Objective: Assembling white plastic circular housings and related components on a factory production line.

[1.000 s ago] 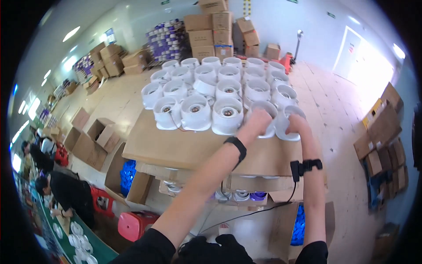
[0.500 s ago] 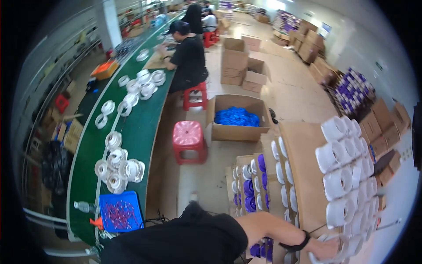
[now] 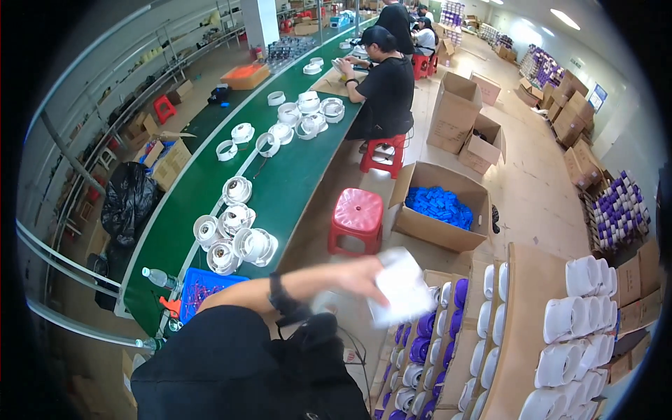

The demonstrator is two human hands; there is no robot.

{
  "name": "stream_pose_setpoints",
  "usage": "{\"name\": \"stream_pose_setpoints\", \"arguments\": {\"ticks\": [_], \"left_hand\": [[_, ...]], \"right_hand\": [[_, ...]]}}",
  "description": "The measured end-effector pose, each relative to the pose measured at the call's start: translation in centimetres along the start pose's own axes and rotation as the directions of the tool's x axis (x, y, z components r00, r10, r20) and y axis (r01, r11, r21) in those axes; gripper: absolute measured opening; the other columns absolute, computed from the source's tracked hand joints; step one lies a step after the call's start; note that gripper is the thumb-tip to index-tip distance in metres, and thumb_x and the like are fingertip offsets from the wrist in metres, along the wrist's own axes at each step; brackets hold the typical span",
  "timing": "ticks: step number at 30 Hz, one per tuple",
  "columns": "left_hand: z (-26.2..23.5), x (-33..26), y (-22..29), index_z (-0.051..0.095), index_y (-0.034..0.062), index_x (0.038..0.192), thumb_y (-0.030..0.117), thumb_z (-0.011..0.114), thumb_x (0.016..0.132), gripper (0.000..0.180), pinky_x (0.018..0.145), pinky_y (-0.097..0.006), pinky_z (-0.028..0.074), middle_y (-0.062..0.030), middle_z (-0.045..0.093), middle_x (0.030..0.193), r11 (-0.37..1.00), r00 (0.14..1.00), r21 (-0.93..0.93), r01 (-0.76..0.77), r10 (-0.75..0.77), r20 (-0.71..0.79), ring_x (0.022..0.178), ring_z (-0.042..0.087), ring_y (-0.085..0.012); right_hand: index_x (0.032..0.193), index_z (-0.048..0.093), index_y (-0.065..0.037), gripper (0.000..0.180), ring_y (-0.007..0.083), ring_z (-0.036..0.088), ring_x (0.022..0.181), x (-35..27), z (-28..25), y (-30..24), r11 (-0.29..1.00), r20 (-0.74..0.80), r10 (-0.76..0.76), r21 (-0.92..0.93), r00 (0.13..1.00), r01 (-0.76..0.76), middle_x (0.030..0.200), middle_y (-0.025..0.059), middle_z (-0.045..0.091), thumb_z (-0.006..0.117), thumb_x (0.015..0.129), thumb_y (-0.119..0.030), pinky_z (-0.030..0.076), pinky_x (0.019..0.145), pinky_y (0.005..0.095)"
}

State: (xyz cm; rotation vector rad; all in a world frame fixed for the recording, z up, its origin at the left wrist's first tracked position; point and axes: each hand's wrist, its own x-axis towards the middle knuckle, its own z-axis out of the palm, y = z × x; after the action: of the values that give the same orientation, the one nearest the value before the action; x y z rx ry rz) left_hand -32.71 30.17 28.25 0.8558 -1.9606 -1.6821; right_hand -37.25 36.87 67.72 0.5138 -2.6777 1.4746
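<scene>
A worker's hand (image 3: 364,274), wristband on, is gripping a blurred white fixture (image 3: 404,288) in its fingers, above stacked cartons of white and purple parts (image 3: 427,329), just past the right edge of the long green desk (image 3: 294,189). Which hand it is can't be told; the other isn't visible. More white fixtures (image 3: 234,238) are sitting near the desk's near end, w/ a red stool (image 3: 358,213) beside it.
</scene>
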Motion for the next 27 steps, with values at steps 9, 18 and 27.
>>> {"name": "stream_pose_setpoints", "arguments": {"ticks": [9, 18, 27], "left_hand": [[-29.9, -7.3, -20.0, 0.072, 0.0011, 0.092, 0.031, 0.082, 0.061, 0.044, 0.081, -0.043, 0.056, -0.0204, 0.071, 0.101, 0.377, 0.363, 0.235, 0.896, -0.315, -0.877, 0.096, 0.069, -0.0337], [-44.7, -8.4, -32.6, 0.074, 0.0115, 0.100, 0.023, 0.062, 0.085, 0.022, 0.099, -0.046, 0.041, -0.0107, 0.070, 0.111, 0.156, 0.353, 0.327, 0.932, -0.191, -0.916, 0.115, 0.058, -0.0282], [-53.8, -8.4, -35.9, 0.070, 0.0087, 0.093, 0.011, 0.064, 0.075, 0.019, 0.095, -0.048, 0.040, -0.0114, 0.068, 0.098, 0.261, 0.459, 0.449, 0.854, 0.026, -0.888, 0.108, 0.057, -0.0278]], "right_hand": [[0.141, 0.043, 0.005, 0.072, 0.0208, 0.063, 0.110, 11.7, 3.8, 35.7, 0.957, 0.990, 0.123, -0.137, 0.068, 0.256, 0.121, 0.0200, 0.065, 0.078, 0.080, -0.012, 0.050, 0.090, 0.0329], [0.096, 0.075, -0.006, 0.044, 0.0322, 0.071, 0.088, 1.3, 42.2, 31.1, 0.700, 0.923, -0.343, 0.374, -0.172, 0.608, 0.090, 0.0172, 0.073, 0.084, 0.067, -0.037, 0.053, 0.083, 0.0403], [0.073, 0.067, -0.002, 0.026, 0.0385, 0.065, 0.065, -19.2, 68.2, 15.8, 0.273, 0.611, -0.609, 0.760, -0.506, 0.589, 0.069, 0.0209, 0.064, 0.077, 0.073, -0.026, 0.051, 0.060, 0.0479]]}}
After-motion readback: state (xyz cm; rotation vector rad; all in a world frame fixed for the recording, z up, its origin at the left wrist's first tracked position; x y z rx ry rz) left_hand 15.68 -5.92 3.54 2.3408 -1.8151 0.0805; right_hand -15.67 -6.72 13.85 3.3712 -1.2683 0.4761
